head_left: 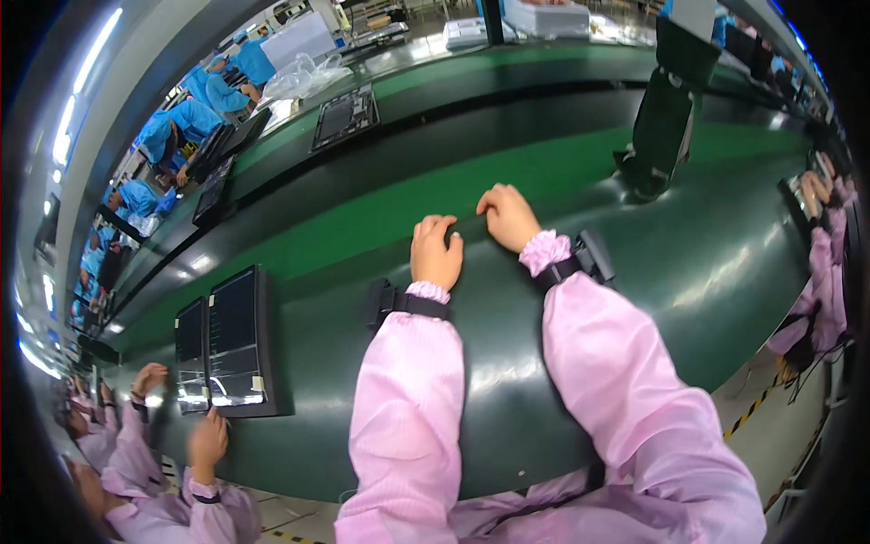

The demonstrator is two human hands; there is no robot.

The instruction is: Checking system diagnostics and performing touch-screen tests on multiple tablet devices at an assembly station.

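The left hand [437, 254] and the right hand [510, 218] are over the counter [503, 335], near the edge of the green strip [362, 233] — fingers loosely bent, nothing visible in them. Two dark panels [235, 313] lie leftward — near a co-worker's hand [208, 442].

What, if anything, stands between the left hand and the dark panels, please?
Nothing visible: only green tabletop lies between the left hand and the dark panels. A co-worker's hand is at their near edge.
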